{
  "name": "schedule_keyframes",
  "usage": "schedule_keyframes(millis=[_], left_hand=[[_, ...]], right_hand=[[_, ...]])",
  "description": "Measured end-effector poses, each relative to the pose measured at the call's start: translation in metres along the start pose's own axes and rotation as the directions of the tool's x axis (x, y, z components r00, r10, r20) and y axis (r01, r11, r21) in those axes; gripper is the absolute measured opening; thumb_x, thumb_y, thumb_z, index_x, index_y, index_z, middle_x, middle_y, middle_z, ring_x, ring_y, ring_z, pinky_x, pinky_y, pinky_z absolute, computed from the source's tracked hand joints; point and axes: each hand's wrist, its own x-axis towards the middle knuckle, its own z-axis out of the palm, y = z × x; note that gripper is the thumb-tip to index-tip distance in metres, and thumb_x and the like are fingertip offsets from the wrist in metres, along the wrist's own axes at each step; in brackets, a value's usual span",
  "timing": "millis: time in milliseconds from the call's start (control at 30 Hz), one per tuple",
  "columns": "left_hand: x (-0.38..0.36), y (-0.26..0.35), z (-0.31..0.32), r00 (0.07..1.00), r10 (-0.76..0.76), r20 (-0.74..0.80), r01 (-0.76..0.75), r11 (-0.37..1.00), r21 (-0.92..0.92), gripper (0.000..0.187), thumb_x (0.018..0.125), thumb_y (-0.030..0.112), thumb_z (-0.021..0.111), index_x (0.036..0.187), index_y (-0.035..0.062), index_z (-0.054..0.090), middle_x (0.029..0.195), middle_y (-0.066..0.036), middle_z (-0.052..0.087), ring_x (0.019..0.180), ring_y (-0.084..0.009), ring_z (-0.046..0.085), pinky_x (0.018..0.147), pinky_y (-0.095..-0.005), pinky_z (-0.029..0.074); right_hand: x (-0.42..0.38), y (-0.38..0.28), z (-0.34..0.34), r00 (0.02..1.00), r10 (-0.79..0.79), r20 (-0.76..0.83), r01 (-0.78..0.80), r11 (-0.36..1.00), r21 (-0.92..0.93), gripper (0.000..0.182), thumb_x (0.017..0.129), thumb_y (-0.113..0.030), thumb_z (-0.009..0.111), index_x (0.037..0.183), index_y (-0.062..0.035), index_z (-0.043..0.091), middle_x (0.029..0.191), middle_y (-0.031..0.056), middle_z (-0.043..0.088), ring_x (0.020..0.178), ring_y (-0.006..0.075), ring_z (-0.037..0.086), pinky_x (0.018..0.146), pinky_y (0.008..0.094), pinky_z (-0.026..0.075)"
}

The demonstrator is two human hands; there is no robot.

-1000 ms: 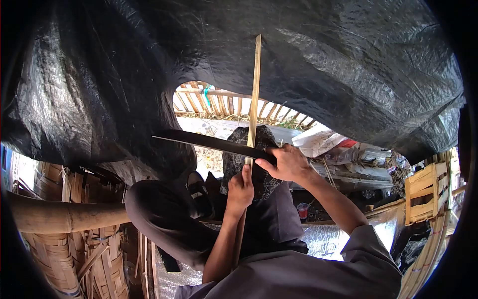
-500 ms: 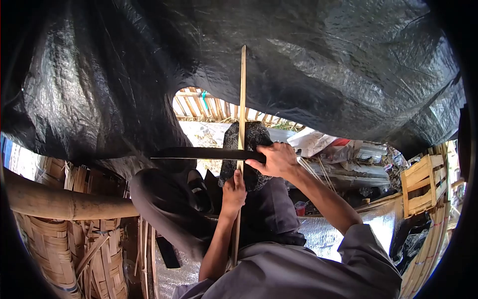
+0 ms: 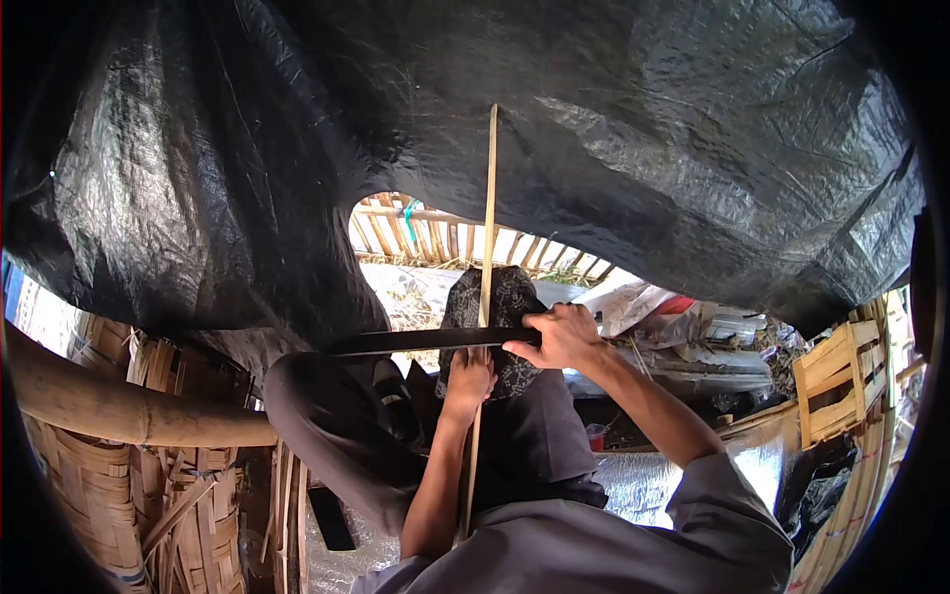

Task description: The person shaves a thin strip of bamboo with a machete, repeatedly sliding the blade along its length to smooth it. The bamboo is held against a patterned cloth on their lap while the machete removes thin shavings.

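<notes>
A long, thin bamboo strip (image 3: pixel 490 198) runs away from my body, over a dark patterned cloth (image 3: pixel 510 292) draped on my leg. My left hand (image 3: pixel 468 386) is closed around the strip on the near side of a dark, long-bladed knife (image 3: pixel 416 342). My right hand (image 3: pixel 566 337) grips the knife at its right end, thumb and fingers pressed on it. The blade lies crosswise over the strip and points left, close to my left fingertips. Whether its edge is cutting into the strip is hidden.
Black plastic sheeting (image 3: pixel 633 148) hangs in front. A thick bamboo pole (image 3: pixel 148 411) and woven bamboo baskets (image 3: pixel 94 495) stand at left, near a phone (image 3: pixel 332 518) on the ground. At right are a wooden crate (image 3: pixel 831 386) and a small red cup (image 3: pixel 596 436).
My left hand has moved up the strip, nearer the blade, and its fingers have curled more. The view has shifted slightly, so the surroundings sit lower.
</notes>
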Motion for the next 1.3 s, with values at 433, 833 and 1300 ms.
schedule_keyframes(millis=[433,833,1300], left_hand=[[-0.062,-0.014,-0.031,0.999,0.051,-0.012,-0.047,0.972,0.231,0.054,0.094,0.049,0.031,0.07,0.0037,0.048,0.049,-0.004,0.046,0.037,-0.0113,0.046,0.036,-0.0229,0.039],[-0.049,-0.004,-0.014,0.958,-0.163,0.237,0.233,0.922,-0.309,0.043,0.096,0.044,0.028,0.07,0.0102,0.037,0.045,0.002,0.026,0.033,-0.0077,0.021,0.03,-0.0223,0.02],[-0.052,-0.004,-0.011,0.94,-0.186,0.286,0.277,0.906,-0.321,0.046,0.095,0.048,0.028,0.068,0.0119,0.036,0.044,0.004,0.024,0.031,-0.0064,0.02,0.029,-0.0213,0.018]], right_hand=[[-0.012,-0.01,-0.007,1.0,0.014,-0.01,-0.015,0.988,-0.152,0.065,0.074,-0.072,0.043,0.091,-0.014,0.067,0.062,0.014,0.062,0.06,0.0296,0.061,0.057,0.041,0.044],[-0.026,-0.01,-0.02,0.993,-0.115,0.01,0.116,0.99,-0.082,0.063,0.076,-0.069,0.045,0.088,-0.0097,0.065,0.047,0.0138,0.055,0.042,0.0273,0.058,0.038,0.037,0.043],[-0.002,0.041,-0.016,0.947,0.145,0.287,-0.179,0.979,0.094,0.071,0.078,-0.07,0.042,0.082,-0.0026,0.064,0.067,0.0186,0.06,0.064,0.0279,0.063,0.054,0.0428,0.049]])
